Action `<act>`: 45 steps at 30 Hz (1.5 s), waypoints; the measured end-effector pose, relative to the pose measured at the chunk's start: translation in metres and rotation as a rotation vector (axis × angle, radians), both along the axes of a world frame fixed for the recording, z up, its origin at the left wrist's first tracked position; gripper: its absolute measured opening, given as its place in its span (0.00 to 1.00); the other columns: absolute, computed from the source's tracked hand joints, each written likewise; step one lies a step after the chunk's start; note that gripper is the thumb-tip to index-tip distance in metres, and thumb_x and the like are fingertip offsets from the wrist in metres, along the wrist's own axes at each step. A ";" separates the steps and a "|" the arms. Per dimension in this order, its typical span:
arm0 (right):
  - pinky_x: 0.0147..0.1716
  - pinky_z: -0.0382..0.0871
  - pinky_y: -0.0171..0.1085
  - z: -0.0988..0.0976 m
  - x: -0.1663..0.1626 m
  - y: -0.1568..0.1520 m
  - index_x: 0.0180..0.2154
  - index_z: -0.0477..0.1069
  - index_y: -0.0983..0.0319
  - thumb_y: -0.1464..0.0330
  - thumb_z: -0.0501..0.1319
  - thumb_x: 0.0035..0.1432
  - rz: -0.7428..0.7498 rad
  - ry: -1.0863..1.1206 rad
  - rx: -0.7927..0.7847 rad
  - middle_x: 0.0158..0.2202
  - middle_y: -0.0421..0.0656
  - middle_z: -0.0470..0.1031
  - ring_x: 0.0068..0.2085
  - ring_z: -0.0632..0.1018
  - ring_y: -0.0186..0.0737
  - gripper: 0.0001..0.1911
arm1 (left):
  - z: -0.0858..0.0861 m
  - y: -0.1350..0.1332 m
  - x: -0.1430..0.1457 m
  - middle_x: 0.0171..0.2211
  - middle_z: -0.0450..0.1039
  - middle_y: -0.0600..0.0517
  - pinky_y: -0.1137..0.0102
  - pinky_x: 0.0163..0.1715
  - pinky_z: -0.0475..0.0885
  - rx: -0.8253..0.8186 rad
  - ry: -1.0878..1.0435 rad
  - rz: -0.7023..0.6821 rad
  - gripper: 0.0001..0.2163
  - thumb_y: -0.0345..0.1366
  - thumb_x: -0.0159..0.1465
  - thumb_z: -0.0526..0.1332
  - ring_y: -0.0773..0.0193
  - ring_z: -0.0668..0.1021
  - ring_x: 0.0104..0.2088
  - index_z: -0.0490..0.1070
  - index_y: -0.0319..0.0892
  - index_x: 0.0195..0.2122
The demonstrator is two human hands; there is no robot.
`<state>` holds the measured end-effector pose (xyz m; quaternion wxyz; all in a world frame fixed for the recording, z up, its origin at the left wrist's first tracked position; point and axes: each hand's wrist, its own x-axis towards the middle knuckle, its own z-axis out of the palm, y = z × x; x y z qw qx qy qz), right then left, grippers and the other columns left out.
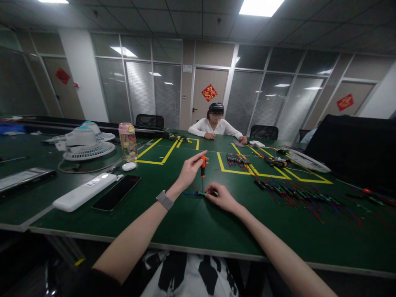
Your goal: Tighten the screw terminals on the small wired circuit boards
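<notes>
My left hand is closed around the orange handle of a small screwdriver, which stands upright with its tip down on a small wired part on the green table. My right hand pinches that part and holds it against the table. Thin blue and red wires trail from the part toward the left. A grey watch sits on my left wrist.
A white power bank and a black phone lie at the left. Behind them stand a drinks bottle and white fans. Wire bundles spread at the right. Another person sits across the table.
</notes>
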<state>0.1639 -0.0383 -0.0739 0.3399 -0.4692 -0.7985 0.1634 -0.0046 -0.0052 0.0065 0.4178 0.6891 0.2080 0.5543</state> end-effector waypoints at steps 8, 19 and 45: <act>0.29 0.64 0.32 -0.001 0.000 0.001 0.31 0.70 0.64 0.71 0.60 0.50 -0.009 0.020 -0.024 0.27 0.40 0.70 0.28 0.71 0.33 0.04 | 0.000 0.000 -0.001 0.44 0.70 0.48 0.68 0.47 0.67 0.085 0.046 0.102 0.16 0.37 0.62 0.55 0.63 0.73 0.45 0.70 0.44 0.50; 0.29 0.63 0.31 0.000 0.000 0.000 0.32 0.70 0.64 0.71 0.59 0.51 -0.002 -0.005 0.019 0.26 0.40 0.70 0.29 0.70 0.33 0.04 | 0.002 -0.002 0.000 0.43 0.70 0.48 0.71 0.43 0.68 0.088 0.036 0.125 0.15 0.36 0.60 0.57 0.65 0.74 0.42 0.71 0.42 0.48; 0.28 0.63 0.31 0.002 -0.001 -0.001 0.30 0.69 0.64 0.72 0.60 0.49 0.011 0.031 -0.010 0.26 0.39 0.70 0.28 0.70 0.33 0.03 | -0.002 0.003 0.000 0.41 0.73 0.49 0.68 0.43 0.69 0.035 0.011 0.037 0.17 0.36 0.62 0.55 0.65 0.75 0.39 0.68 0.43 0.51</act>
